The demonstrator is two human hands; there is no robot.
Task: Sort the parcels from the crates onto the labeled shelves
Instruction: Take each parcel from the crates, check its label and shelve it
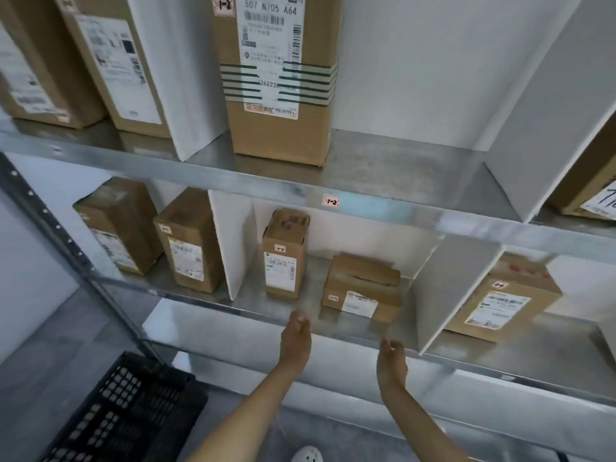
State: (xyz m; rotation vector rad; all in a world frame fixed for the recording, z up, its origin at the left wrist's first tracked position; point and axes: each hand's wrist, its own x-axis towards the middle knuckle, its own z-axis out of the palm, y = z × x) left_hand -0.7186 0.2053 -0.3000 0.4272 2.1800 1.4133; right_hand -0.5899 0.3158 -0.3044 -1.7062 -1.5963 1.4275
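Note:
A small low cardboard parcel (361,288) lies on the lower metal shelf (266,311), in the middle bay under the "1-2" label (331,202). An upright parcel (284,255) stands to its left. My left hand (296,335) hovers at the shelf's front edge, left of the low parcel, fingers loosely curled and holding nothing. My right hand (391,360) is just below and in front of the same parcel, also empty with relaxed fingers. Neither hand touches a parcel.
White dividers (233,245) (456,288) split the shelves into bays. Other parcels stand in the left bay (190,241) and right bay (506,298), and a tall one (276,78) on the upper shelf. A black plastic crate (133,415) sits on the floor at lower left.

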